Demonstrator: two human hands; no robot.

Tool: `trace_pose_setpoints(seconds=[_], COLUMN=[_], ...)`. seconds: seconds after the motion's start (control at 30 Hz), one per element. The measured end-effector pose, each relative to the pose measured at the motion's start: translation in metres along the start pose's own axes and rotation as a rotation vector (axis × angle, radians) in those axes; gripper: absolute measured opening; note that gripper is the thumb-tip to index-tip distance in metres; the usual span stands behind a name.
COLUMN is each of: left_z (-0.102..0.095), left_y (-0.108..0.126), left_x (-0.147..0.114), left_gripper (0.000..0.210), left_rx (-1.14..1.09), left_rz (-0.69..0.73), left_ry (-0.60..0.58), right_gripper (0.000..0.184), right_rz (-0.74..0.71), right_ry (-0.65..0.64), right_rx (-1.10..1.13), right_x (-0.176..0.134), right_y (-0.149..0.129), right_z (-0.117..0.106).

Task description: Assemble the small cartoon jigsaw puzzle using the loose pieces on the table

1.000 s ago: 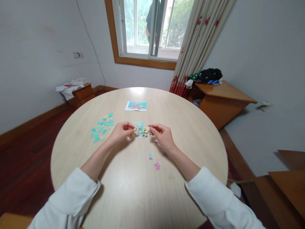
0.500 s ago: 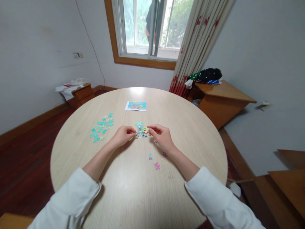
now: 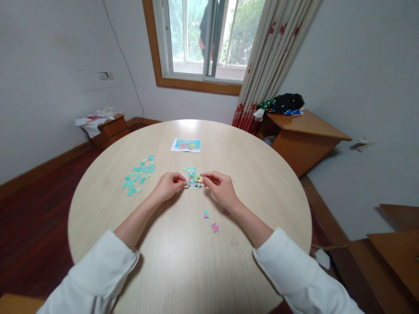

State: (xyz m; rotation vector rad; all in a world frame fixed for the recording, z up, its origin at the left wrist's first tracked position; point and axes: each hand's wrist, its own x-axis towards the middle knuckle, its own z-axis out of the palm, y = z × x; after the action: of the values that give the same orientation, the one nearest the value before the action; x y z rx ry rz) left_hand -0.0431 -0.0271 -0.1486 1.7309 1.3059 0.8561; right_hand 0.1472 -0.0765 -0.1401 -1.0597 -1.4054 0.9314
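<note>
A partly joined jigsaw puzzle [image 3: 191,179] with cartoon figures lies flat on the round table [image 3: 183,270], between my two hands. At its left edge, my left hand [image 3: 170,185] has thumb and forefinger pinched on the puzzle's border. My right hand [image 3: 221,188] pinches at the right edge, by the yellow figure, its fingertips covering part of that side. Just below lie loose pieces: a teal and pink puzzle piece [image 3: 206,214], a pink puzzle piece [image 3: 215,227] and a darker pink piece [image 3: 225,211] close to my right wrist.
A pile of teal puzzle pieces [image 3: 139,175] is spread on the table's left. A printed picture [image 3: 186,145] of the cartoon lies towards the far edge. Beyond the table are a wooden cabinet [image 3: 307,131] with cloths on it, a curtain [image 3: 265,61] and a window.
My right hand has shifted very slightly left along the puzzle's right edge, showing a yellow bit beyond it. My left hand stays at the left edge.
</note>
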Motion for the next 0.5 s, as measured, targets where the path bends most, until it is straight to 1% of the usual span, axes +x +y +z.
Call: trace_pose_setpoints(seconds=[0.1, 0.2, 0.33, 0.5], left_z=[-0.003, -0.006, -0.005, 0.001], left_y=[0.0, 0.004, 0.014, 0.025], left_x=[0.001, 0.0, -0.005, -0.013], left_gripper=[0.01, 0.013, 0.022, 0.03], left_rx=[-0.034, -0.127, -0.293, -0.339], left_rz=[-0.023, -0.041, 0.049, 0.133], left_ry=[0.01, 0.002, -0.034, -0.05], right_gripper=[0.019, 0.019, 0.02, 0.018], right_rz=[0.001, -0.003, -0.042, -0.092], right_ry=[0.002, 0.008, 0.005, -0.071], right_rx=[-0.008, -0.022, -0.127, -0.311], right_x=[0.0, 0.0, -0.001, -0.002], right_y=[-0.001, 0.0, 0.002, 0.003], right_z=[-0.001, -0.002, -0.001, 0.002])
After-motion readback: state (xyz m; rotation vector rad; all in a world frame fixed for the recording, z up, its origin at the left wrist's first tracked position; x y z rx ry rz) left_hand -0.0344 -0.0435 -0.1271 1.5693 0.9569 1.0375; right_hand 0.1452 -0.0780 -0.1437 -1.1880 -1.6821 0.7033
